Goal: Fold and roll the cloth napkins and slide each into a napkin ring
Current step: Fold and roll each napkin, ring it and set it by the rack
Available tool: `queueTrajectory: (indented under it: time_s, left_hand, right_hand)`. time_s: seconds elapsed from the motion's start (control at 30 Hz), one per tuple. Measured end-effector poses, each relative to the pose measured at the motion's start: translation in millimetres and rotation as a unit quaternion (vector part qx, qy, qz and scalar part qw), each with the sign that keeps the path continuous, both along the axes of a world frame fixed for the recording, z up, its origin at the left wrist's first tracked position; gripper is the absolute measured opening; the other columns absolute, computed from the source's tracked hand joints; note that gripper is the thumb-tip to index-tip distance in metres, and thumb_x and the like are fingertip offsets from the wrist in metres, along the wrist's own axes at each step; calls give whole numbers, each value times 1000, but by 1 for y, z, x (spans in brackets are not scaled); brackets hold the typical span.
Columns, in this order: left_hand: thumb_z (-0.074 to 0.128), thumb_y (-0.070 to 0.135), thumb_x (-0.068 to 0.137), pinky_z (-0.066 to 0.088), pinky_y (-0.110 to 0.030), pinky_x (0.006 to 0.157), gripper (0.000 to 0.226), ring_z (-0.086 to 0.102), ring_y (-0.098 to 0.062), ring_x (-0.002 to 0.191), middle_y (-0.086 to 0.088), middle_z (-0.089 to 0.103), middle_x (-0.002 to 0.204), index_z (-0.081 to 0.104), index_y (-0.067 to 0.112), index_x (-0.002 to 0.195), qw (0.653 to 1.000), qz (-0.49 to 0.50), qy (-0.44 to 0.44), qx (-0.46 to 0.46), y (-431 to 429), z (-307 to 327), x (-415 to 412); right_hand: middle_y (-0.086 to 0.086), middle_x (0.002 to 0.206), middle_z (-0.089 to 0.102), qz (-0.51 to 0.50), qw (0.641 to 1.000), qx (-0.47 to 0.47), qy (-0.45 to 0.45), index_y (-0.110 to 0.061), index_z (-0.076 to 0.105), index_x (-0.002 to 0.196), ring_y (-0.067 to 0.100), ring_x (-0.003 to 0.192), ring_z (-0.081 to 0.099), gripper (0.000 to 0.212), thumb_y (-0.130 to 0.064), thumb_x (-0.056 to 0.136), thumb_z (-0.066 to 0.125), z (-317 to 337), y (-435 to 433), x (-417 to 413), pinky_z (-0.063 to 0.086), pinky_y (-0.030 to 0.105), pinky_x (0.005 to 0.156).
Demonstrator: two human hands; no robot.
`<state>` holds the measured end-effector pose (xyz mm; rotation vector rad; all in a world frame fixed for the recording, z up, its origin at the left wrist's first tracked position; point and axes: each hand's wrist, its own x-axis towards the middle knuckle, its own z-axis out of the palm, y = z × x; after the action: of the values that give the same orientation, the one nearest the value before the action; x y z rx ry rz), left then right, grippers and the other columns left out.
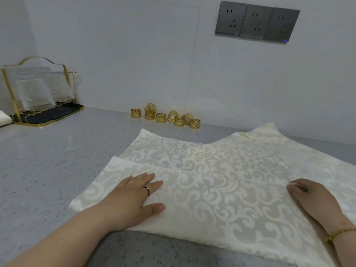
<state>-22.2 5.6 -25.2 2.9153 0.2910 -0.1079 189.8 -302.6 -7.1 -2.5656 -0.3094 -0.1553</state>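
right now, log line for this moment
step: folding | left hand: flat on napkin | right hand: pinches napkin edge | napkin rings: unused at back

Pressing down flat with left hand (134,197), fingers straight, thumb out to the side. Resting right hand (312,197) palm down, fingers pointing left; bent or straight, hard to tell.

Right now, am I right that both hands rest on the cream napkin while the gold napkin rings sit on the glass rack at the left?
Not quite: the head view shows the gold napkin rings clustered on the counter by the back wall, not on the glass rack. The rest holds: the left hand and right hand both rest on the cream napkin.
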Motion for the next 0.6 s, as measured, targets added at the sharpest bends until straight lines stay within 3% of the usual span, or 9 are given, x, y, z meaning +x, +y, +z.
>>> queueTrajectory:
  time_s: [0.17,0.2,0.27,0.37,0.6]
  left_hand:
    - [-27,90,15,-9,-17,105,143,-7,-3,141,12,-6,155,5,39,145,1000,5,0,-3,0,2,1]
    - [-28,90,15,-9,-18,106,144,-7,-3,141,12,-6,155,5,38,145,1000,6,0,-3,0,2,1]
    - [-28,89,14,-7,-20,108,144,-6,-3,141,13,-4,155,6,38,145,1000,9,0,-2,1,1,2]
    - [-31,87,13,-6,-21,110,146,-3,-3,141,15,-1,154,7,39,145,1000,16,-4,6,2,1,4]
    - [-34,85,9,-10,-30,112,147,-10,-6,141,14,-9,154,0,39,144,999,48,1,22,6,-1,8]
  right_hand:
    - [16,113,60,-5,999,-33,41,-14,57,96,29,92,52,10,-14,93,47,3,3,4,34,31,74]
    - [18,119,57,-16,997,-44,56,-14,54,107,32,99,54,16,-16,92,49,6,4,5,36,31,75]
    - [20,126,52,-62,995,-44,60,-10,37,132,36,105,54,49,-21,88,55,14,6,11,41,34,79]
    - [22,132,47,-110,993,-39,-24,-7,32,137,39,114,49,58,-20,87,57,32,19,24,41,43,92]
    - [10,135,47,72,981,-179,-17,-15,37,136,28,126,40,46,-18,91,48,30,113,52,34,34,101]
